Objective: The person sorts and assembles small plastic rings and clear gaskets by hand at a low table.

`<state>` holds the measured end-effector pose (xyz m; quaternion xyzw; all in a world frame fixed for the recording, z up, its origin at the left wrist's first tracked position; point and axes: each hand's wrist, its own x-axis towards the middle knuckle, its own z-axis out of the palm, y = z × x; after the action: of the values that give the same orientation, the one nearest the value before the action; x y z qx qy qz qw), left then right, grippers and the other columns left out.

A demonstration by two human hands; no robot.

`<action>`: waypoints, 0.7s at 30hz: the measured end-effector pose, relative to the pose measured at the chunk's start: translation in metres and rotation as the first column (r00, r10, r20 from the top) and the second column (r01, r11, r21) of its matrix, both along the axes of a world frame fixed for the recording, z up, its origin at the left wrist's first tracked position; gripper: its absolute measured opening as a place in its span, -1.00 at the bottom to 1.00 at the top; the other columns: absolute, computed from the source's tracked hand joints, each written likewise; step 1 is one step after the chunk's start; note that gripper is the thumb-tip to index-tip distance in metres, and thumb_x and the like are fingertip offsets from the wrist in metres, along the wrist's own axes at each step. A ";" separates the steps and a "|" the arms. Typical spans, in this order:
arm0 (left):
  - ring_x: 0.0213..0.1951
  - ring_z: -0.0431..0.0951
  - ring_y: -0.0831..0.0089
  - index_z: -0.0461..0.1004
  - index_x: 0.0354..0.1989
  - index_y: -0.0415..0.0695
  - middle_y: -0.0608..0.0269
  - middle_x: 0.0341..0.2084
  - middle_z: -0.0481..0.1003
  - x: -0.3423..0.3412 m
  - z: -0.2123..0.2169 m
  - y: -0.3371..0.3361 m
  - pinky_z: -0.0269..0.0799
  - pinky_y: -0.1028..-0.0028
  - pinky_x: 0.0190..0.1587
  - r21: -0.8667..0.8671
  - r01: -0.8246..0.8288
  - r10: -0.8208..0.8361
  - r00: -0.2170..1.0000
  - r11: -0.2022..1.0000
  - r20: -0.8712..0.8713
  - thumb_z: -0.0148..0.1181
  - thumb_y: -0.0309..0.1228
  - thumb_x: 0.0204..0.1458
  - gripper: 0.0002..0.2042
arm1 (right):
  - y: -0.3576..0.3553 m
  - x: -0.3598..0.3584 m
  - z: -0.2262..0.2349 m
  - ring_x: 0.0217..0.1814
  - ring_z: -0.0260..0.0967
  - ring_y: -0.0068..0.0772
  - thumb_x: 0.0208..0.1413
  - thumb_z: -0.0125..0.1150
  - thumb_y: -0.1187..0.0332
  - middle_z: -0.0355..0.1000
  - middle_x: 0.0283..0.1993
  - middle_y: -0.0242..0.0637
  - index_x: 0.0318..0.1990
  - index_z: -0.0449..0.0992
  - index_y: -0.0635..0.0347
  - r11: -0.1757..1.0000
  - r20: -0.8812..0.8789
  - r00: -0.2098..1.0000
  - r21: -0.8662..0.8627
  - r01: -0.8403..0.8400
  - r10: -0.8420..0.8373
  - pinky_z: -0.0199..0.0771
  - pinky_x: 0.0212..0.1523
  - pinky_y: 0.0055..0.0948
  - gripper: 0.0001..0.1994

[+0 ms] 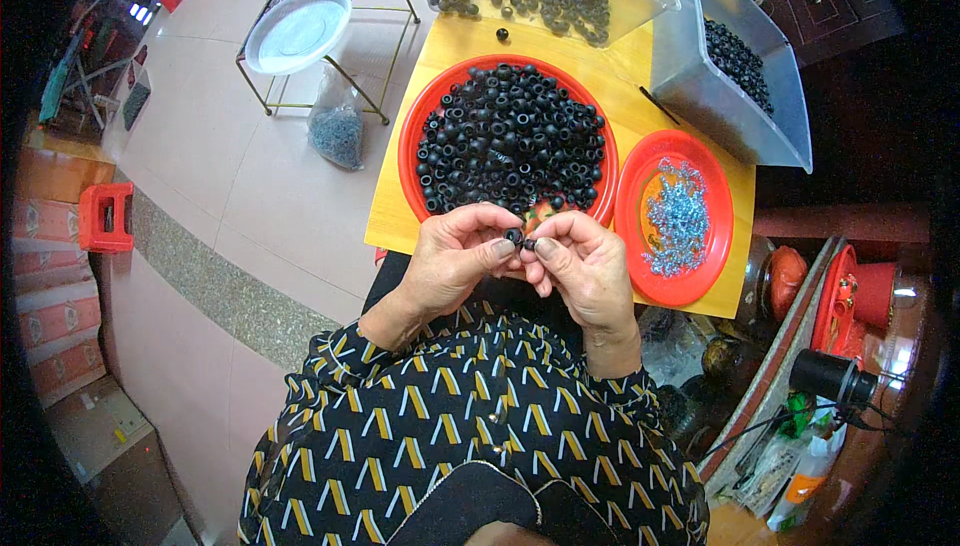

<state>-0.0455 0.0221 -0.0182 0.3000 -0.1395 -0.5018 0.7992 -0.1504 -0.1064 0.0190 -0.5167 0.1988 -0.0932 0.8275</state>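
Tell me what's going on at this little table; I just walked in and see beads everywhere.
A person seated at a small yellow table pinches a small black ring in the left hand and another small black piece in the right hand, holding the two together. Just beyond the hands, a large red plate is heaped with black rings. A smaller red plate to the right holds small silvery metal parts. Two clear bins at the back hold more black pieces.

Black rubber rings (510, 136) fill a red tray (415, 136); silvery-blue screws (677, 216) dot a red plate (640, 256); yellow table (600, 76); black-yellow-white patterned blouse (450, 426).
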 end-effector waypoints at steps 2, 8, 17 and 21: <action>-0.26 0.51 0.40 0.36 -0.18 -0.28 0.19 -0.36 0.46 0.000 0.000 0.000 0.50 0.45 -0.18 -0.018 -0.007 0.008 1.000 1.000 0.026 0.07 -0.60 -0.01 -0.80 | 0.001 0.000 0.001 -0.52 0.35 -0.60 0.07 0.06 0.49 0.41 -0.43 -0.24 -0.28 0.37 0.35 1.000 -0.019 1.000 -0.008 0.001 -0.001 0.37 -0.59 -0.72 -0.90; -0.25 0.50 0.44 0.39 -0.23 -0.33 0.19 -0.28 0.38 -0.001 0.000 0.001 0.49 0.47 -0.18 0.002 -0.045 0.044 0.987 0.999 0.158 0.08 -0.62 -0.03 -0.83 | 0.003 0.000 0.004 -0.56 0.33 -0.64 0.08 0.05 0.48 0.41 -0.46 -0.27 -0.31 0.37 0.33 0.999 -0.074 0.997 -0.050 0.003 -0.007 0.33 -0.62 -0.75 -0.91; -0.27 0.41 0.51 0.44 -0.27 -0.32 0.21 -0.29 0.34 0.002 0.000 0.001 0.38 0.60 -0.24 0.047 -0.142 0.078 0.756 0.989 0.650 0.12 -0.61 -0.07 -0.84 | -0.002 -0.001 -0.002 -0.58 0.31 -0.66 0.08 0.09 0.40 0.40 -0.48 -0.29 -0.31 0.37 0.31 0.998 -0.072 0.996 0.018 -0.058 0.059 0.28 -0.65 -0.76 -0.86; -0.31 0.37 0.55 0.46 -0.28 -0.28 0.23 -0.34 0.33 -0.002 0.002 0.001 0.34 0.60 -0.26 0.007 -0.152 0.115 0.772 0.988 0.625 0.15 -0.57 -0.07 -0.85 | -0.001 -0.002 -0.004 -0.56 0.30 -0.68 0.10 0.07 0.25 0.37 -0.48 -0.36 -0.26 0.37 0.32 0.975 -0.007 0.988 0.163 -0.148 0.152 0.24 -0.64 -0.77 -0.74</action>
<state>-0.0476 0.0226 -0.0161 0.4805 -0.3594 -0.3203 0.7330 -0.1519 -0.1075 0.0147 -0.4621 0.1744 -0.0089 0.8695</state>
